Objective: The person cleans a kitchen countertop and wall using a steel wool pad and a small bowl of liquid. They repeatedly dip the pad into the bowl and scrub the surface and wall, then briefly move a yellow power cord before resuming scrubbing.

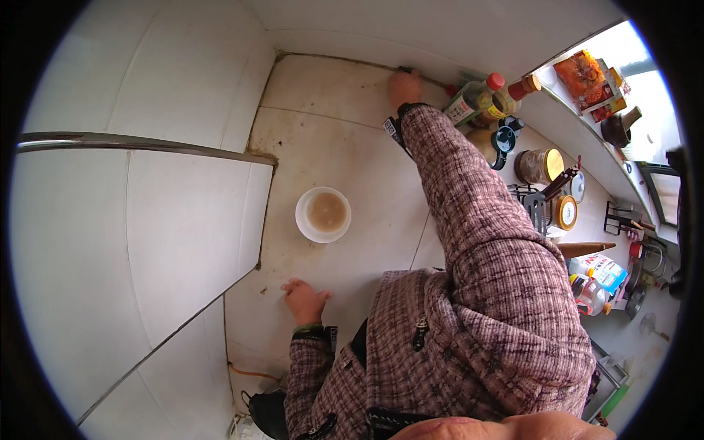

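A white bowl (302, 215) with cloudy brownish liquid stands on the tiled counter before me. My left hand (306, 302) rests on the counter nearer to me than the bowl, its fingers apart and holding nothing. Stretched out to the far edge by the wall, my right hand (405, 88) is beside a small dark thing; its fingers are mostly hidden, so its grip cannot be made out. Just right of it stand a bottle with a red cap (466, 103) and another bottle with a cork-like stopper (523, 88).
Along the right are a dark-handled jug (502, 140), lidded jars (551, 164), a black slotted spatula (534, 209) and plastic bottles (591, 294). Food packets (583, 74) lie on the window sill. White tiled walls (187, 203) bound the left side. An orange cord (250, 374) lies near my left sleeve.
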A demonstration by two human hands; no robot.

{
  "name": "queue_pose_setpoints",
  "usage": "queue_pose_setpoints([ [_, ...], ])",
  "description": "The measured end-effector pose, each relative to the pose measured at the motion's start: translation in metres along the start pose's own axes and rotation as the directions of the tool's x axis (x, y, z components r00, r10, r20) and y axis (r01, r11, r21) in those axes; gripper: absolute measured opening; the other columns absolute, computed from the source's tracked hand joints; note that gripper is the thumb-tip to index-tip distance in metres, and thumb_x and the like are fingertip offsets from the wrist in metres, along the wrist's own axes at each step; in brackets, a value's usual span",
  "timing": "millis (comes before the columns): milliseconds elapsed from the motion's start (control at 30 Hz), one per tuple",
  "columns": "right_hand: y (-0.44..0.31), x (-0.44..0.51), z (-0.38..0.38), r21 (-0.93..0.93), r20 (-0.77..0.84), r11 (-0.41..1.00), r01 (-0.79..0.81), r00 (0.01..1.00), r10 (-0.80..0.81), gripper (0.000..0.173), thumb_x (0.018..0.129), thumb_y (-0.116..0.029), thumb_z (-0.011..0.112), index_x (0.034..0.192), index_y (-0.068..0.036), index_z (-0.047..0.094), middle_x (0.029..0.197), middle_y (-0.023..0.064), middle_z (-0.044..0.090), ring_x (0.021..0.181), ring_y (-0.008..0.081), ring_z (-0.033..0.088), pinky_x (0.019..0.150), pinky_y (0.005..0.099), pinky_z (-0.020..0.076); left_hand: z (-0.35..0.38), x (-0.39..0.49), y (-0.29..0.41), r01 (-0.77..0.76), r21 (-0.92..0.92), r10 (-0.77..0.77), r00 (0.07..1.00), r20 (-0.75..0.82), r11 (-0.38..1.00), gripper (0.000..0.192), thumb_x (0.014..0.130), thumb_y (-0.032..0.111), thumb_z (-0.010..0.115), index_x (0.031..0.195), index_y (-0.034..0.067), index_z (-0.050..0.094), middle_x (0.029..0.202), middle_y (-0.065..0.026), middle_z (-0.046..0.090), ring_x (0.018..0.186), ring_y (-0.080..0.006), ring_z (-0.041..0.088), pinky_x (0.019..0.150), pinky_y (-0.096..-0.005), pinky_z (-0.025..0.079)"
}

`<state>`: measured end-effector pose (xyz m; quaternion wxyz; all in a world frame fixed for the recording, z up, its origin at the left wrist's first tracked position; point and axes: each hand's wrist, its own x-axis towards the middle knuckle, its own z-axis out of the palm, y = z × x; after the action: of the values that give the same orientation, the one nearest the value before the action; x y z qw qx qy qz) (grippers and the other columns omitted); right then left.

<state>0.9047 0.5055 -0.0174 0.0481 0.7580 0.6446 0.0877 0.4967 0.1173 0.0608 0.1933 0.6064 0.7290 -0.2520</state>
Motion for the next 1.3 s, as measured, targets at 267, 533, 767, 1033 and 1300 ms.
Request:
queue_pose_setpoints([
  [267, 0.045, -0.008, -0.001, 0.024, 0.142, 0.938, -0.346, 0.93, 0.339, 0.022, 0.091, -0.014, 0.053, 0.084, -0.01, 0.074, 0.095, 0.0092, 0.071, 0.089, 0.0268, 0.067, 0.07, 0.0428, 0.0527, -0.01, -0.01, 0.006, 0.017, -0.008, -0.017, 0.998, 0.062, 1.0, 0.119, 0.06, 0.059, 0.081, 0.136, -0.019, 0.032, 0.13, -0.0432, 0.043, 0.118, -0.0452, 0.052, 0.098, -0.0433, 0.043],
  [533, -0.028, 0.061, -0.007, 0.337, -0.029, 0.893, -0.299, 0.945, 0.327, 0.017, 0.086, -0.024, 0.062, 0.087, -0.012, 0.074, 0.093, 0.0109, 0.072, 0.086, 0.0253, 0.069, 0.065, 0.0361, 0.0517, -0.008, 0.003, 0.0, 0.017, -0.062, -0.014, 0.999, 0.035, 0.998, 0.118, 0.06, 0.057, 0.081, 0.135, -0.02, 0.032, 0.13, -0.0455, 0.041, 0.119, -0.0483, 0.049, 0.1, -0.046, 0.04],
  [767, -0.086, 0.104, -0.06, 0.419, 0.064, 0.907, -0.037, 0.998, 0.012, 0.018, 0.083, -0.023, 0.063, 0.089, -0.011, 0.075, 0.093, 0.011, 0.072, 0.09, 0.0305, 0.07, 0.076, 0.0404, 0.0549, 0.0, 0.005, -0.011, -0.076, -0.059, 0.073, 0.995, -0.063, 0.995, 0.116, 0.055, 0.055, 0.081, 0.129, -0.022, 0.035, 0.12, -0.0412, 0.049, 0.117, -0.0487, 0.049, 0.097, -0.0463, 0.041],
  [1033, 0.032, 0.034, -0.024, 0.313, 0.324, 0.856, -0.411, 0.894, 0.31, 0.025, 0.085, -0.028, 0.063, 0.098, -0.009, 0.073, 0.105, 0.0139, 0.071, 0.096, 0.0329, 0.069, 0.075, 0.0437, 0.0549, -0.016, 0.005, -0.019, 0.017, -0.016, -0.016, 0.998, 0.061, 1.0, 0.117, 0.059, 0.06, 0.08, 0.13, -0.021, 0.037, 0.124, -0.0394, 0.049, 0.121, -0.0428, 0.05, 0.1, -0.043, 0.04],
  [1300, -0.122, 0.071, -0.043, 0.87, -0.252, 0.491, 0.055, 0.905, 0.344, 0.025, 0.086, -0.019, 0.055, 0.085, 0.003, 0.066, 0.096, 0.0253, 0.065, 0.091, 0.0402, 0.062, 0.08, 0.0501, 0.0502, 0.005, 0.005, -0.019, -0.056, -0.066, 0.057, 0.998, 0.015, 0.996, 0.12, 0.06, 0.062, 0.079, 0.135, -0.02, 0.033, 0.132, -0.0384, 0.044, 0.122, -0.0464, 0.047, 0.101, -0.0442, 0.039],
])
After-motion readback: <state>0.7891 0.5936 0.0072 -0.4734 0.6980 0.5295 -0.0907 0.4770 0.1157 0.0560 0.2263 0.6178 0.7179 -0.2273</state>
